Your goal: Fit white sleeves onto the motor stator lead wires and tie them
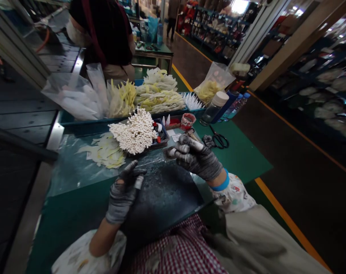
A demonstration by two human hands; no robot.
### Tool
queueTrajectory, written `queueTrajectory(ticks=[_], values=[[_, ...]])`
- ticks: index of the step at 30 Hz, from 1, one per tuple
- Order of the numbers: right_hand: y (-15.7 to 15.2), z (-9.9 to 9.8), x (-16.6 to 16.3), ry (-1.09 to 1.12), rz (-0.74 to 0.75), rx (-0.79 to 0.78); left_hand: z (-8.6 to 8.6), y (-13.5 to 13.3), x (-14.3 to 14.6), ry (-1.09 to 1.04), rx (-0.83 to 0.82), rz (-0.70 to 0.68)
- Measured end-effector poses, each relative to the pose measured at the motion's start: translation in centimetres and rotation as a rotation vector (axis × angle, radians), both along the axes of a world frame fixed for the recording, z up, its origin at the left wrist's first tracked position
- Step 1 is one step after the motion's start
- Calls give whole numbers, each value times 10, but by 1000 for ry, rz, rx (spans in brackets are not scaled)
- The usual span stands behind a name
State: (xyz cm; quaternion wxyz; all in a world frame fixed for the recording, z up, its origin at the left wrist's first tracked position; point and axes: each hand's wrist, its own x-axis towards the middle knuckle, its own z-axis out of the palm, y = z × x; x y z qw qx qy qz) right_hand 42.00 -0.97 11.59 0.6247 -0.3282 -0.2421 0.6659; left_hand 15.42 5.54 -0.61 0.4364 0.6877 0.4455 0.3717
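My left hand [124,194], in a grey glove with the fingertips smeared pale, hovers over the left part of a dark mat [167,190]. Its fingers are apart, and nothing shows in them. My right hand [197,158], gloved the same way, is closed over the mat's far right side, fingers curled in a pinch; what they hold, if anything, I cannot make out. A small dark brown patch [169,153] appears by its fingertips. Beyond my left hand lie flat pale green-yellow leaf-like pieces [107,150] on clear plastic. Beside them rests a bundle of white-tipped stems [134,131].
Black scissors [218,137] lie right of a red-and-white tub [188,121]. Blue trays [84,128] at the back hold bagged white pieces [78,101] and stacked yellow-green strips [161,101]. A white-capped jar [214,108] and bottles stand at right. A person [104,34] is beyond the table.
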Motion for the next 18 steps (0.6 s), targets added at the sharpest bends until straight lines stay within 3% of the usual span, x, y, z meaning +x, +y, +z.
queueTrajectory(ticks=[11, 18], values=[[-8, 2, -3, 141, 47, 30, 9, -4, 3, 25, 3, 24], [-9, -4, -7, 212, 91, 32, 5, -2, 4, 26, 70, 19]])
